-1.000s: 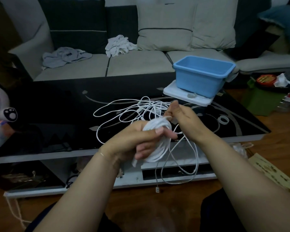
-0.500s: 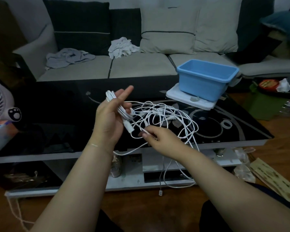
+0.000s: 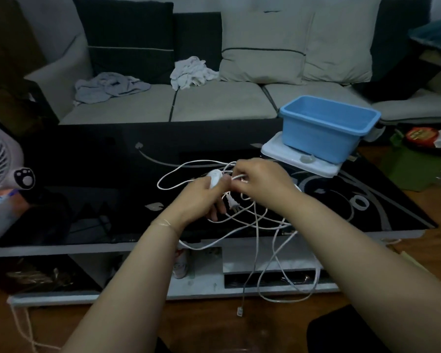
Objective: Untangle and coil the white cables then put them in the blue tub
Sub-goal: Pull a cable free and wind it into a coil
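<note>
A tangle of white cables [image 3: 259, 225] lies on the black glass table [image 3: 92, 200] and hangs over its front edge toward the floor. My left hand [image 3: 201, 197] grips a small coiled bundle of white cable [image 3: 214, 178], and a two-pin plug [image 3: 231, 203] dangles just below it. My right hand [image 3: 260, 179] pinches a strand of the cable right beside the bundle. The blue tub [image 3: 326, 128] stands on a white board at the table's back right and looks empty.
A sofa [image 3: 214, 103] with cushions and crumpled cloths runs behind the table. A white fan [image 3: 0, 159] stands at the left. A green box with clutter [image 3: 418, 161] sits at the right. A connector end [image 3: 239, 312] hangs near the wooden floor.
My left hand came down from its raised position with the cable bundle. My right hand moved up and met it above the table. The loose loops shifted toward the right.
</note>
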